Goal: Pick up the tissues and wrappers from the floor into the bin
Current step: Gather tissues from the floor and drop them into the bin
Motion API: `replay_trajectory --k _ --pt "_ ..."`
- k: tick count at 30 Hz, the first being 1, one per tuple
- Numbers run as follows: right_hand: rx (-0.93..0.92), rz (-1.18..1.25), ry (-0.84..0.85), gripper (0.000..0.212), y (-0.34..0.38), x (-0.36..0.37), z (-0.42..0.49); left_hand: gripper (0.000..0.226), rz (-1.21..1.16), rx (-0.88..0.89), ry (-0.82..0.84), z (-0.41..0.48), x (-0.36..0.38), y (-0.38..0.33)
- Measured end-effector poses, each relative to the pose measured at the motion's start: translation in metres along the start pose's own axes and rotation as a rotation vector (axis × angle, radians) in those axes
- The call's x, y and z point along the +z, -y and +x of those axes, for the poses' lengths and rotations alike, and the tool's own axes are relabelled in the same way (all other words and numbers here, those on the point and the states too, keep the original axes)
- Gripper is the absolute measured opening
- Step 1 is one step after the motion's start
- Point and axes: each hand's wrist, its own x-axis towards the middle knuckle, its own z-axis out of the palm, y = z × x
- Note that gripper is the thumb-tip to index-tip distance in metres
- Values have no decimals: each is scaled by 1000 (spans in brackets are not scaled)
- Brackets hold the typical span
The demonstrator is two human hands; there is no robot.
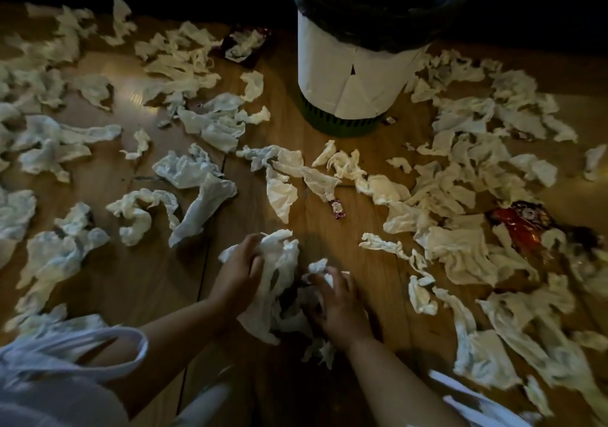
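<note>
Crumpled white tissues lie all over the wooden floor [322,235]. Low in the middle, my left hand [241,268] grips a bunch of tissues [279,262] from its left side. My right hand [339,301] presses down on the same bunch from the right, fingers curled into the paper. The bin [355,74], white-sided with a black liner and a dark green base, stands upright at the top centre, well beyond both hands. A small candy wrapper [338,208] lies between the hands and the bin. A red wrapper [523,229] lies at the right.
A dark wrapper [245,44] lies left of the bin, partly under a tissue. Dense tissue heaps [467,170] cover the floor right of the bin and along the left side. A white sleeve [65,360] fills the lower left corner. The far background is dark.
</note>
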Motion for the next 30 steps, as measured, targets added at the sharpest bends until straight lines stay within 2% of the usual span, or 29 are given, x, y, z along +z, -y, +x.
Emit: replay_trajectory --k 2,3,6,9,10,11,13,14,15,17,20,21,24,27,28,30 --pt "-29 51 -78 42 1 2 5 48 67 -27 9 1 0 3" --pt "-5 153 -147 37 2 -1 8 57 181 -35 24 2 0 5" --pt "186 445 -423 27 -3 -16 8 71 572 51 107 7 4 7" --pt "246 311 -649 44 -16 -22 -9 87 685 97 259 14 11 7" --pt "229 195 -645 50 -21 -18 -18 92 701 108 315 16 15 9" --pt "230 95 -553 60 -25 -11 -28 94 717 122 364 15 18 9" --pt "279 -2 -228 86 -30 4 -44 91 780 162 436 13 24 11" --pt "234 -52 -140 91 -33 15 -51 85 825 194 452 11 26 11" --pt "155 -91 -116 83 -36 23 -55 78 851 224 451 10 27 12" --pt "41 -108 -134 60 -36 33 -56 63 801 267 403 9 28 14" --pt "-43 -92 -207 39 -37 29 -37 47 500 234 270 9 27 17" --pt "-27 -50 -237 33 -37 21 -28 43 353 208 206 10 26 15" --pt "186 174 -356 40 -40 -13 8 40 -40 117 21 16 15 -2" --pt "410 131 -576 35 -44 -48 47 43 -67 79 -254 39 -12 -5" --pt "451 102 -578 33 -44 -54 55 44 -22 58 -354 48 -23 -1" --pt "480 17 -472 36 -41 -53 62 45 172 -34 -484 65 -46 15"
